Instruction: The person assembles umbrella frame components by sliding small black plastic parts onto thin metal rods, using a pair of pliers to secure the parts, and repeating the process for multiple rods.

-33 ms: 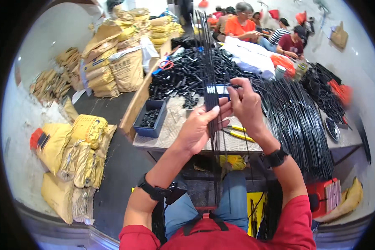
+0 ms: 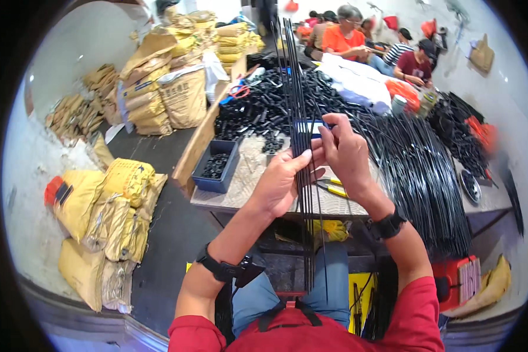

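My left hand (image 2: 284, 179) is closed around a bundle of long thin black rods (image 2: 304, 205), thumb across the front. The bundle stands nearly upright, its lower ends hanging between my knees. Close by on the right, my right hand (image 2: 349, 149) is pinched, with thumb and forefinger at a thin black rod beside the bundle; the exact grip is partly hidden. Beneath the right hand, yellow-handled pliers (image 2: 336, 189) lie on the worktable (image 2: 252, 199). Behind the rods is a blue box (image 2: 311, 128), mostly covered by the hands.
Small black parts (image 2: 252, 105) are heaped at the back, near red-handled scissors (image 2: 239, 91). A grey-blue bin (image 2: 217, 183) stands at the table's left corner, beside a wooden board (image 2: 188, 158). More black rods (image 2: 419, 176) lie right. Yellow sacks (image 2: 108, 205) sit left; people (image 2: 346, 38) sit beyond.
The view has shifted slightly. The rods have spread a little apart in my left hand. A loose rod hanging out to the right below my right hand is now closer to the bundle.
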Tool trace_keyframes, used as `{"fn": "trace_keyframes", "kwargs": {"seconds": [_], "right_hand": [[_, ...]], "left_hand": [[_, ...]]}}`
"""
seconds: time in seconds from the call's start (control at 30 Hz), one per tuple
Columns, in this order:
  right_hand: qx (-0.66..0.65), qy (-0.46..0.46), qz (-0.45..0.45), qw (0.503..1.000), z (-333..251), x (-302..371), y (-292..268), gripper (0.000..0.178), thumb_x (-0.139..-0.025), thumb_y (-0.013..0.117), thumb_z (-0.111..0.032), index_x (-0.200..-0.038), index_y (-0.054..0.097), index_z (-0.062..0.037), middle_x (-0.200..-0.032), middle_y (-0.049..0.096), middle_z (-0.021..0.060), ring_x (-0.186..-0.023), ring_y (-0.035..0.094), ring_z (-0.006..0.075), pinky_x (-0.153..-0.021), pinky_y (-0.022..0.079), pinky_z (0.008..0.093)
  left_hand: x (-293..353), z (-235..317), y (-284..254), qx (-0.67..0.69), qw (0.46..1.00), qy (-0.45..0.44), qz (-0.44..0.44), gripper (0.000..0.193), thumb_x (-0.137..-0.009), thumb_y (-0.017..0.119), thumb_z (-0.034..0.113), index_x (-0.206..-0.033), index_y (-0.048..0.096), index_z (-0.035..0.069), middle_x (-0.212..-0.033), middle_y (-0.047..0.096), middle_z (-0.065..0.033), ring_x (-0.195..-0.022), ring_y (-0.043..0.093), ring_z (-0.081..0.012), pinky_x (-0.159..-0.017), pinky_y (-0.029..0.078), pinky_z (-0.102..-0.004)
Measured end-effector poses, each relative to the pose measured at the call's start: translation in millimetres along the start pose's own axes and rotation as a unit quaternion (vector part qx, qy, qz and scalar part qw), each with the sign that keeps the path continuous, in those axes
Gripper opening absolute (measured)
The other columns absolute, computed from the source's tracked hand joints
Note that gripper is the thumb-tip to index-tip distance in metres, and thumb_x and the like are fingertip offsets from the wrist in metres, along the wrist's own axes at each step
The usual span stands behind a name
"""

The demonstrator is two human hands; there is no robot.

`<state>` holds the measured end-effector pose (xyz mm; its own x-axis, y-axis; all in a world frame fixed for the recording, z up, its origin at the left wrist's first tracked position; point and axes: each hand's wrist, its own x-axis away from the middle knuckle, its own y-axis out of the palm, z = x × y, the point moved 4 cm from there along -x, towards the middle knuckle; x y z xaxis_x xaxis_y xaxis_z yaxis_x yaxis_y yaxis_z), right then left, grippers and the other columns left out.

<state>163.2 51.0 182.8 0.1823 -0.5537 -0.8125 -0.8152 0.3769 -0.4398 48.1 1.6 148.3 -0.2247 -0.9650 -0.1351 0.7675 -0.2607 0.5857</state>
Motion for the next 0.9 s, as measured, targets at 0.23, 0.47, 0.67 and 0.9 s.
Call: {"fn": "trace_keyframes", "kwargs": {"seconds": [0.23,0.47,0.67,0.9], "right_hand": [[0.116,-0.137,0.049,0.983,-29.4,9.5,-4.8,0.016,-0.08,0.056,-0.015,-0.096,0.056,-0.0109,-0.078,0.057,0.0035,-0.052,0.059,0.0196,-0.04,0.044,0.0303],[-0.059,-0.051,0.027,0.997,-34.8,46.1,-3.1,0.02,-0.079,0.059,-0.006,-0.098,0.056,-0.0047,-0.084,0.052,0.0087,-0.057,0.057,0.0201,-0.047,0.043,0.0315],[-0.36,0.228,-0.096,0.899,-1.8,74.0,24.0,0.013,-0.081,0.062,-0.011,-0.086,0.057,0.0,-0.071,0.053,-0.002,-0.057,0.045,0.0016,-0.047,0.034,0.0188],[-0.432,0.263,-0.147,0.85,-3.6,64.3,15.4,0.012,-0.081,0.062,-0.012,-0.079,0.061,-0.0003,-0.068,0.056,-0.0033,-0.062,0.047,0.001,-0.054,0.037,0.0156]], "left_hand": [[0.4,-0.2,-5.7,0.035,0.998,0.05,0.033,0.027,-0.091,0.043,0.01,-0.115,0.047,0.0,-0.104,0.057,-0.0073,-0.091,0.057,-0.0137,-0.085,0.045,-0.0292],[-7.9,-5.9,-8.3,0.077,0.992,0.095,0.025,0.034,-0.09,0.044,0.008,-0.124,0.042,0.002,-0.123,0.048,-0.0116,-0.113,0.046,-0.02,-0.096,0.038,-0.0309],[-7.8,-7.6,-7.2,0.047,0.996,0.077,0.001,0.039,-0.09,0.044,0.008,-0.127,0.037,0.003,-0.127,0.044,-0.012,-0.118,0.042,-0.0219,-0.099,0.035,-0.0331],[1.6,8.0,-13.0,-0.015,0.998,0.028,-0.052,0.038,-0.09,0.045,0.011,-0.125,0.037,-0.002,-0.124,0.046,-0.0148,-0.115,0.045,-0.0208,-0.098,0.036,-0.0329]]}}
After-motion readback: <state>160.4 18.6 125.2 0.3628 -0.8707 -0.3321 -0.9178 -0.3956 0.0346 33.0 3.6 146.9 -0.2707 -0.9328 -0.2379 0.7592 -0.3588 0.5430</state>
